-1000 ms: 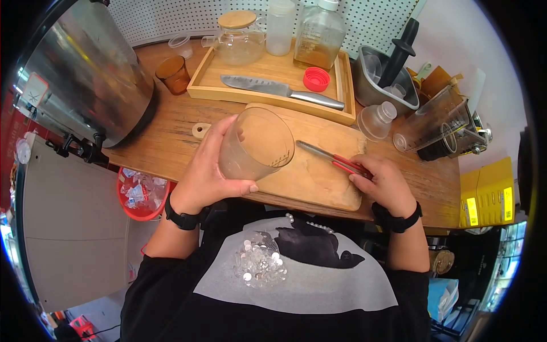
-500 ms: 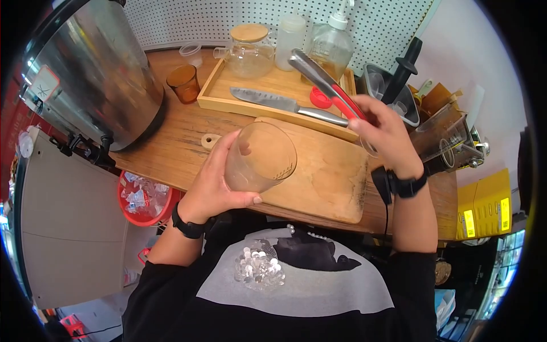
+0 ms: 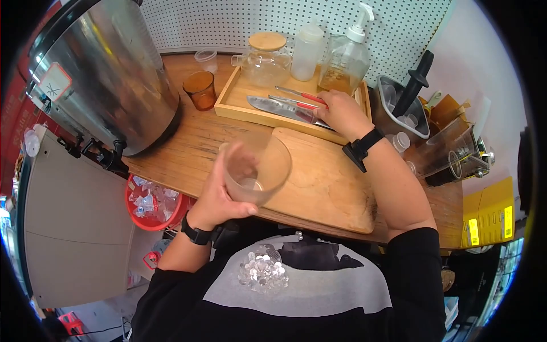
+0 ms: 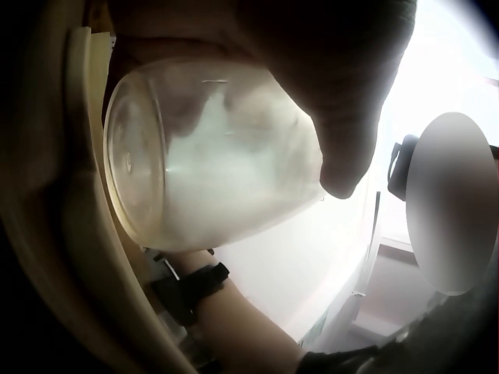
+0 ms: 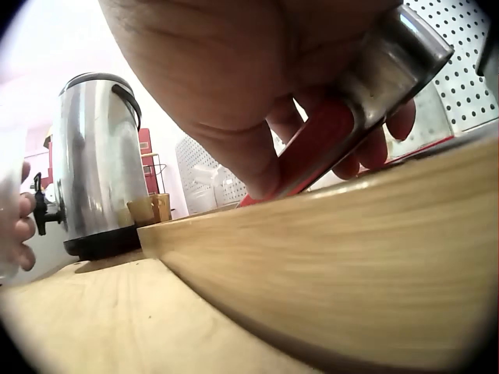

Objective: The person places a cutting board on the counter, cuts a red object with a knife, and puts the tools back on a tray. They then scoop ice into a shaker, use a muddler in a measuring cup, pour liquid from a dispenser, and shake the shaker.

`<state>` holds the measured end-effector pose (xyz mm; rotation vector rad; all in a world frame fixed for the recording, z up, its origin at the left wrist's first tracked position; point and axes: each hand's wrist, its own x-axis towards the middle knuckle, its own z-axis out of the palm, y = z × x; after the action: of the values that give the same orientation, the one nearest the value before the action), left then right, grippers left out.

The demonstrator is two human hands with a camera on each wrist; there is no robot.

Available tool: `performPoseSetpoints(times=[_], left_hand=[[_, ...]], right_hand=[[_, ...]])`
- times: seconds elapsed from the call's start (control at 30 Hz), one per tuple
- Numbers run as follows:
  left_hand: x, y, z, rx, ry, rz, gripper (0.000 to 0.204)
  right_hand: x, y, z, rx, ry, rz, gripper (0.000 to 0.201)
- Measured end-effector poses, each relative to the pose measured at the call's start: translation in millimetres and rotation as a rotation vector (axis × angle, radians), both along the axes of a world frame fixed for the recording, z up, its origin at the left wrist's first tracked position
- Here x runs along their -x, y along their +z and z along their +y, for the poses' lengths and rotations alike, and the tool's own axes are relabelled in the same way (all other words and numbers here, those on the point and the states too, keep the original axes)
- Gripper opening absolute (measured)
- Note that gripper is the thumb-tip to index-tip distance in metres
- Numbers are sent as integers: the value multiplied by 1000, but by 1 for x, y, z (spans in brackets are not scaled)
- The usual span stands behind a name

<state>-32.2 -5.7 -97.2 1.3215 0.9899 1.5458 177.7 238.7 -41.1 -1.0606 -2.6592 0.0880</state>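
In the head view my left hand grips a clear measuring cup by its side, fingers behind it and thumb in front. The cup is tilted over the near left part of the cutting board. In the left wrist view the cup looks empty. My right hand holds metal tongs with red grips low over the wooden tray. In the right wrist view thumb and fingers curl round the red grip. Beneath the tongs lies a large knife, its handle largely hidden by my hand.
A glass teapot, a white bottle and a pump bottle stand on the tray. An amber glass and a steel urn are at left. To the right sits a grey bin with a black-handled tool.
My right hand has lifted the tongs off the cutting board, swung them up, and brought them left and down over the tray beside the knife. My left hand still holds the cup.
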Motion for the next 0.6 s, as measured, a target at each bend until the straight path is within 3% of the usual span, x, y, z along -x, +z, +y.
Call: performPoseSetpoints(times=[0.17, 0.23, 0.27, 0.33, 0.37, 0.43, 0.47, 0.53, 0.6], left_hand=[[11, 16, 6, -66, 133, -95, 114], [10, 26, 9, -75, 208, -112, 112], [7, 27, 13, -74, 212, -113, 112], [-2, 27, 22, -144, 192, -98, 112], [-10, 28, 25, -141, 192, -98, 112], [-31, 30, 32, -137, 107, -64, 115], [-41, 30, 36, -133, 102, -64, 115], [-56, 29, 41, -244, 20, 177, 111], [-63, 35, 39, -229, -71, 231, 103]], right_hand=[[-6, -3, -9, -50, -5, -14, 30], [-9, 4, -19, -131, 70, 111, 49], [-9, 10, -29, -130, 74, 110, 49], [-10, 19, -61, 448, 285, 456, 76], [-10, 20, -77, 451, 284, 455, 76], [-13, 18, -107, 691, 557, 591, 104], [-18, 14, -117, 693, 551, 593, 104], [-27, 1, -129, 859, 484, 776, 114], [-46, -10, -133, 798, 469, 837, 112]])
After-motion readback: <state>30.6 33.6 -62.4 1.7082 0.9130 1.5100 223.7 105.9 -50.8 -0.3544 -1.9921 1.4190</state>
